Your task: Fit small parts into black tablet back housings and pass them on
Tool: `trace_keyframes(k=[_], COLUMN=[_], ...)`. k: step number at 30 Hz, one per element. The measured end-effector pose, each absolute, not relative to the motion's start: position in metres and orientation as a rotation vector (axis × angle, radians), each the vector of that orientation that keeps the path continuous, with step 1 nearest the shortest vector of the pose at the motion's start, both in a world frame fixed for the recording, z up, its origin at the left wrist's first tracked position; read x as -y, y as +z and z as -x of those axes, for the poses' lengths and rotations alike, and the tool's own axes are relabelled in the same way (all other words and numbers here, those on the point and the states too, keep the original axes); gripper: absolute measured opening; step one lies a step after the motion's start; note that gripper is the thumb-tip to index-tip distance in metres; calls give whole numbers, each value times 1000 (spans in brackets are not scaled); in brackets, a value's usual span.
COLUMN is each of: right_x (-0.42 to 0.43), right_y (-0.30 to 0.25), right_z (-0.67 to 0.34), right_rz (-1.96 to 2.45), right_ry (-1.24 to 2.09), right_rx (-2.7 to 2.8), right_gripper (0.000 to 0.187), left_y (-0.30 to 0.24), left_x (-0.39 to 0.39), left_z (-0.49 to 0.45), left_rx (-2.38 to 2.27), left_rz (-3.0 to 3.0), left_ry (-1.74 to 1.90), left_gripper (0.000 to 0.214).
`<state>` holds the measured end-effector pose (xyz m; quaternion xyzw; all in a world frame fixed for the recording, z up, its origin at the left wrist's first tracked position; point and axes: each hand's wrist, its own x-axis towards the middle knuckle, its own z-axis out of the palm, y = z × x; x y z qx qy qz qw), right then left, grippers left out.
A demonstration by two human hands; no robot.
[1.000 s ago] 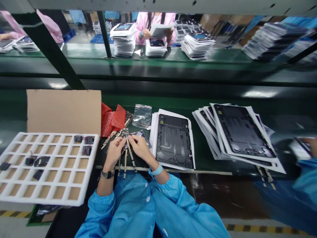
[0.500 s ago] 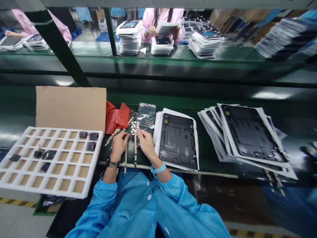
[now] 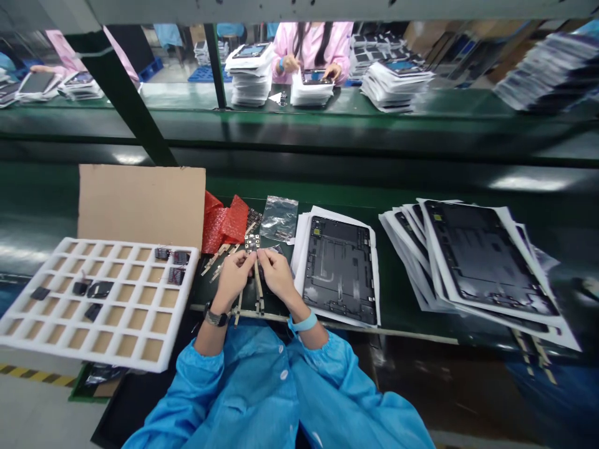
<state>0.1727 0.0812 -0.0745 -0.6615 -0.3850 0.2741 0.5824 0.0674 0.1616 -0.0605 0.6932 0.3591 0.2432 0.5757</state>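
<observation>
My left hand and my right hand meet over the green bench, both pinching a thin flex cable strip with a small dark board at its top end. More loose flex strips lie just left of my hands. A black tablet back shell on white sheets lies right of my right hand. I wear blue sleeves, a watch on the left wrist and a blue band on the right.
A white foam grid tray with a few small black parts sits at left, cardboard behind it. Red bubble wrap and a clear bag lie behind my hands. A fanned stack of shells is at right. A person in pink works opposite.
My hands have closed in together on one strip and lifted its board end; the other strips that hung from my fingers are laid down. The view shifted slightly right.
</observation>
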Motion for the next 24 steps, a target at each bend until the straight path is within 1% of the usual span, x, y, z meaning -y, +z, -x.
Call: trace_keyframes(k=[5,8,10,14,17,19,21,24], right_x=[-76,-73,-72,-72,-74,-75,-74,-70], right_y=[-74,-74,-74,-67,-58,-54,-51,-51], right_z=[-172,-173,-173,-173,-173,-175,-178,-185], right_rz=[1605,1584,1624,1704,1739,1800,1830,1761], right_ry=[576,614,573,450,486,467,428,421], right_rx=[920,908,881,841,868,879,879,855], right_gripper=[50,47,44,36,38,42,45,47], left_y=[-61,-58,-56,-54,-57,-59,-59,-55], left_x=[-153,-150,-148,-145,-141,-136,-132,-131], left_z=[-66,-63,-63,-63,-64,-65,-65,-65], left_rx=[-833,-821,-857,-987,-907,-844,-791,-717], left_rz=[-1652,-1686,-1737,-2130,-2470,-2560,-2538,-2335], left_ry=[599,608,646,814,865,883,932,948], left_gripper=[43,37,34,29,24,23,21,19])
